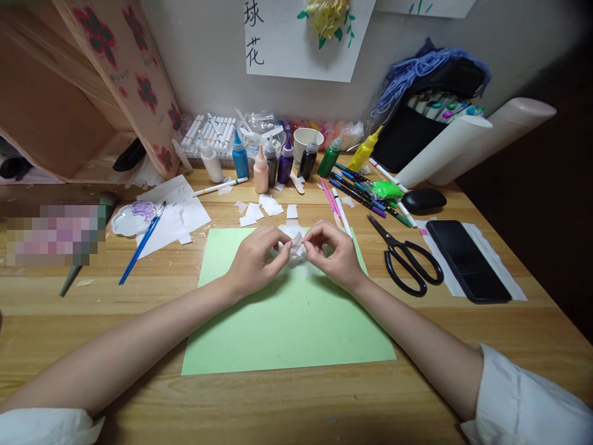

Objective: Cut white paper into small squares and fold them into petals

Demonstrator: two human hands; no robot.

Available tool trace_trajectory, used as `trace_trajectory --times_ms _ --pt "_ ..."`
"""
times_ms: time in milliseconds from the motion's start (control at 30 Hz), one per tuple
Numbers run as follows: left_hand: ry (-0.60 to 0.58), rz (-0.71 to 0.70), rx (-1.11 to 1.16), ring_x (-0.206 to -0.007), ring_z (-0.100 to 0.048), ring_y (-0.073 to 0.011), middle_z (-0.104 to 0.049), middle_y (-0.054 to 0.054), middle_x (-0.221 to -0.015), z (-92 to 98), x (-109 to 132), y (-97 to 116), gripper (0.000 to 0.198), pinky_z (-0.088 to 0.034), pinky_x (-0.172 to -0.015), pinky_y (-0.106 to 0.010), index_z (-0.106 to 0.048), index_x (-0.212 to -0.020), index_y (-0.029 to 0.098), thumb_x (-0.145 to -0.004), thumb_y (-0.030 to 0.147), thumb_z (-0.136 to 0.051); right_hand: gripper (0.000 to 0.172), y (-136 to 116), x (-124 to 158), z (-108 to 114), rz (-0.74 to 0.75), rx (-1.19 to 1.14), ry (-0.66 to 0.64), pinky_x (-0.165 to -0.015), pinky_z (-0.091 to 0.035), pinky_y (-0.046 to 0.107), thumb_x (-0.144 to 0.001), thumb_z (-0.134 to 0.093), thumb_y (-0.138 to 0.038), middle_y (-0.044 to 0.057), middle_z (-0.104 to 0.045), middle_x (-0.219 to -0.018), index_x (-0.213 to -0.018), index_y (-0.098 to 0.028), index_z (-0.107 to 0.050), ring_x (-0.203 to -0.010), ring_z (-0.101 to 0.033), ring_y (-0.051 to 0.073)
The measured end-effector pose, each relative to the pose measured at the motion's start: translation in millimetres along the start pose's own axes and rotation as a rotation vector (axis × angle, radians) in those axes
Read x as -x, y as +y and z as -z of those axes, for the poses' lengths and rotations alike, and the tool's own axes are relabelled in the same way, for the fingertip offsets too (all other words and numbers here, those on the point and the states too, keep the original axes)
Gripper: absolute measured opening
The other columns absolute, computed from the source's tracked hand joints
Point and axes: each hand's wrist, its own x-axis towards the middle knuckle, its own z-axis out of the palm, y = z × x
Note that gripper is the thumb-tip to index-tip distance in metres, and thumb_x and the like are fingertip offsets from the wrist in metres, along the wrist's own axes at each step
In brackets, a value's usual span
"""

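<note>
Over the far part of a green sheet of paper, my left hand and my right hand meet with thumbs and forefingers pinched. Between the fingertips is a small piece of white tissue paper, gripped from both sides. More crumpled white paper lies just beneath and behind it, partly hidden by my fingers. Several cut white paper scraps lie past the sheet's far edge. Black-handled scissors rest open on the wood to the right of my right hand.
Paint bottles and a paper cup line the back. Pens and a black phone lie at right. A palette and blue paintbrush lie at left. A black bag leans against the wall.
</note>
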Motion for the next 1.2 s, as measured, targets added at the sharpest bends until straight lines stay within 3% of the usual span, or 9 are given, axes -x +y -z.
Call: trace_trajectory --times_ms 167,400,600,1033,1200 --pt "0.009 0.021 0.03 -0.066 -0.05 -0.0124 -0.059 -0.002 -0.071 0.1 -0.9 -0.8 0.012 -0.039 -0.062 -0.026 -0.058 -0.08 0.016 -0.086 0.02 -0.049 0.003 0.6 -0.2 -0.7 -0.026 0.021 -0.028 -0.05 -0.037 0.023 -0.079 -0.059 -0.021 -0.001 -0.052 -0.073 -0.08 -0.019 -0.056 -0.057 -0.045 0.009" --pt "0.037 -0.032 0.04 -0.066 -0.052 -0.0122 -0.063 -0.002 -0.072 -1.0 0.2 -2.8 0.008 -0.041 -0.064 -0.026 -0.062 -0.08 0.016 -0.083 0.02 -0.055 0.015 -1.9 0.3 -2.4 0.01 0.075 -0.046 -0.052 -0.04 0.024 -0.075 -0.067 -0.029 0.0 -0.054 -0.073 -0.08 -0.021 -0.056 -0.059 -0.045 0.011" --pt "0.064 -0.003 0.033 -0.061 -0.05 -0.0117 -0.061 -0.001 -0.067 -0.8 -1.2 -1.6 0.012 -0.04 -0.06 -0.026 -0.062 -0.077 0.016 -0.083 0.024 -0.056 0.004 -2.8 0.9 -2.4 0.072 0.135 0.015 -0.051 -0.039 0.025 -0.08 -0.06 -0.022 0.0 -0.054 -0.072 -0.079 -0.021 -0.056 -0.058 -0.046 0.011" --pt "0.059 -0.072 0.025 -0.063 -0.051 -0.0127 -0.063 -0.003 -0.07 -2.3 0.0 -2.3 0.011 -0.041 -0.063 -0.028 -0.062 -0.08 0.017 -0.084 0.024 -0.054 0.007 -3.4 1.0 -2.9 0.119 0.162 0.004 -0.051 -0.038 0.025 -0.078 -0.057 -0.016 -0.001 -0.053 -0.069 -0.077 -0.022 -0.054 -0.056 -0.045 0.011" --pt "0.073 -0.045 0.023 -0.064 -0.049 -0.0118 -0.06 -0.001 -0.069 -1.5 -0.8 -1.3 0.008 -0.04 -0.062 -0.027 -0.059 -0.078 0.017 -0.083 0.021 -0.054 0.007 -3.4 1.1 -3.0 0.072 0.144 0.041 -0.051 -0.039 0.025 -0.077 -0.057 -0.015 -0.001 -0.053 -0.07 -0.076 -0.021 -0.053 -0.058 -0.047 0.011"
